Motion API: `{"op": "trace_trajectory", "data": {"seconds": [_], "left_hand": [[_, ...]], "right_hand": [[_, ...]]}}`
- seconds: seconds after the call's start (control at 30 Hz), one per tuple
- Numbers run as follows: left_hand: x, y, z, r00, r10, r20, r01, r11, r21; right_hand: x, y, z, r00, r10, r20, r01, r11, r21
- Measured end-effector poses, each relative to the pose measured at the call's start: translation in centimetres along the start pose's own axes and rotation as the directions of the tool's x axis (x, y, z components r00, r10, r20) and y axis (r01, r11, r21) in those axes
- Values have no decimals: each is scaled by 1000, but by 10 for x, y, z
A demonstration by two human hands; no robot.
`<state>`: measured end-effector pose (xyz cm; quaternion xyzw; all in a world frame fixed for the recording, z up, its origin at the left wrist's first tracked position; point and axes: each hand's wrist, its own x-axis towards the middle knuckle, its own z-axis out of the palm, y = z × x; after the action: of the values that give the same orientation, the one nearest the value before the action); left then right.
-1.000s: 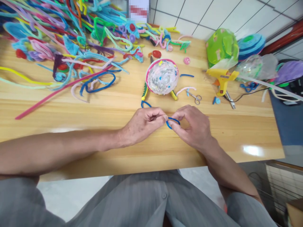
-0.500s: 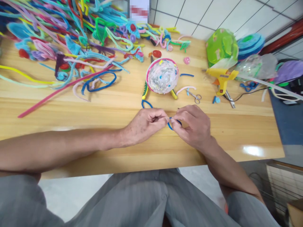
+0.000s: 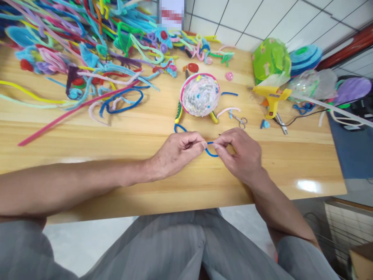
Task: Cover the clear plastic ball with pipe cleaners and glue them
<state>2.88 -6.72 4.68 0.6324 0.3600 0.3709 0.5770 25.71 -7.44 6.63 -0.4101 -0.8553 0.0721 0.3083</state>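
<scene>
A blue pipe cleaner (image 3: 210, 152) is curled into a small loop between my two hands, just above the wooden table (image 3: 116, 132). My left hand (image 3: 177, 153) pinches one side of it with thumb and fingers closed. My right hand (image 3: 241, 153) pinches the other side, its fingers curled. The rest of the blue pipe cleaner trails back from behind my left hand toward a white ball-like piece with a pink rim (image 3: 199, 94).
A big heap of coloured pipe cleaners (image 3: 87, 46) covers the table's far left. Small scissors (image 3: 240, 121), a yellow glue gun (image 3: 272, 99), a green ball shape (image 3: 271, 58) and blue rings (image 3: 304, 58) lie at the right. The table's near edge runs by my lap.
The blue loop between my fingertips has got smaller and tighter. My right hand has turned slightly and its fingers have shifted along the pipe cleaner; my left hand has hardly moved.
</scene>
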Motion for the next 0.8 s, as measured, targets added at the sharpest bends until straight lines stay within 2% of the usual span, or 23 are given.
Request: {"op": "trace_trajectory", "data": {"seconds": [0.13,0.37,0.47,0.67,0.8], "left_hand": [[1,0,-1,1000,13,8,-13,1000,26],[0,-2,0,999,-12,40,11,1000,19],[0,0,0,999,-21,42,21,1000,10],[1,-1,-1,999,-21,-28,19,998,-60],[1,-1,-1,1000,-29,-8,28,999,-42]], "right_hand": [[0,1,1,1000,-7,1,7,1000,-8],[-3,6,6,993,-114,37,114,993,-5],[-3,7,6,992,-129,3,129,992,-7],[-1,7,4,997,-51,-53,54,997,52],[1,5,2,999,-30,-38,33,998,57]]}}
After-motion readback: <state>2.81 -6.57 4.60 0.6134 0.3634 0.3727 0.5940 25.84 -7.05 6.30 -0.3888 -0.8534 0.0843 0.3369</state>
